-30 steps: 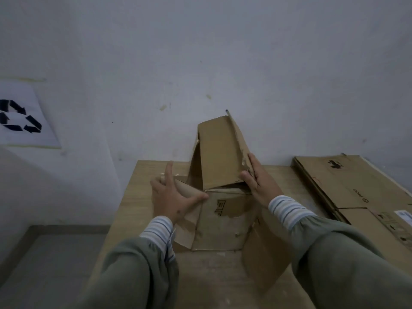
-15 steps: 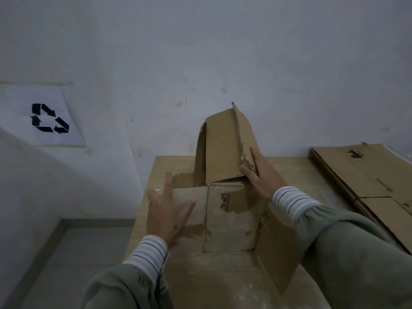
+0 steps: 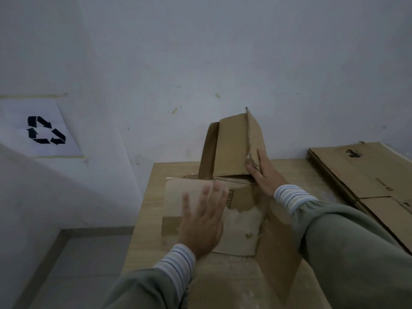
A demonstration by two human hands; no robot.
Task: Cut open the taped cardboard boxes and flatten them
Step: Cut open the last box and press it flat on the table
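Dim room, bare white wall (image 3: 223, 52) close behind a light wooden tabletop (image 3: 153, 197) pushed into the corner. On the wall to the left I see a white paper sheet with a black recycling symbol (image 3: 45, 130), taped at its edges. Grey floor (image 3: 78, 264) below left.

The task item, a brown opened cardboard box (image 3: 236, 224), sits mid-table, partly collapsed: left panel lying flat, a rear flap (image 3: 234, 146) standing upright against the wall, a right side panel (image 3: 278, 253) tilted up near the right forearm. Torn paper patch and a small printed mark on the flat centre panel.

Left hand (image 3: 201, 224) lies palm down on the flat left panel, fingers straight and spread; slightly motion-blurred. Right hand (image 3: 265, 175) is against the torn right edge of the upright flap, fingers extended along it; I can't tell whether the thumb hooks behind. Both arms in grey-green sleeves with striped cuffs.

On the right of the table: stack of flattened brown cardboard sheets (image 3: 367, 179), just beside the box, not touching as far as I can see. The right forearm hides the gap between them lower down.
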